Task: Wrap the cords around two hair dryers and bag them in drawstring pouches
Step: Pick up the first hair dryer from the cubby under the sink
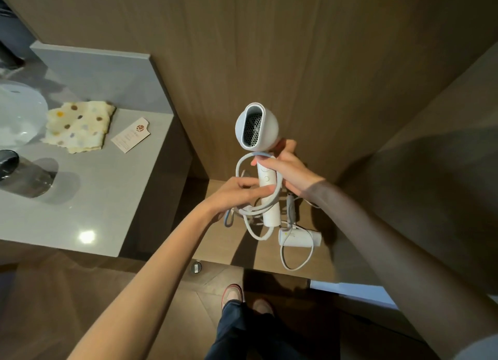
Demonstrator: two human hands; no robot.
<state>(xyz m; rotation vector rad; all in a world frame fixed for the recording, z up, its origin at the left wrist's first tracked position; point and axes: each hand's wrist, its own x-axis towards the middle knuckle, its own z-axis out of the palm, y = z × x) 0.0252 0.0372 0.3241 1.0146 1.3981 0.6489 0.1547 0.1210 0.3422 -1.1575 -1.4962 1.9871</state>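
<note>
Forearms reach forward from the bottom of the view, above the legs and slippered feet. Left of the left hand (pixel 244 189) lies the grey table (pixel 89 198), the largest surface, carrying a white basin (pixel 18 114), a spotted cloth (pixel 78 126), a card (pixel 130 135) and a dark tumbler (pixel 21 175). Below and beyond both hands runs a low wooden shelf (pixel 223 251) against the panelled wall. We hold the first hair dryer (pixel 257 127) upright over this shelf: the right hand (pixel 285 168) is closed around the top of its handle just under the head, nozzle grille facing us. The left hand is closed on a loop of the cord (pixel 258 208), which circles the handle loosely and droops below it. Under the right hand, on the shelf, lies the second hair dryer (pixel 300 237), its own cord (pixel 296 260) spread in a loose loop, unwrapped. No drawstring pouch is visible.

We judge the step in hand to be winding the first cord, with the task at an early stage. To do it well, we would keep the right hand still as an anchor, draw each turn snug against the handle with the left, lay turns side by side rather than crossing, and avoid kinking the cord sharply at the handle's base.
</note>
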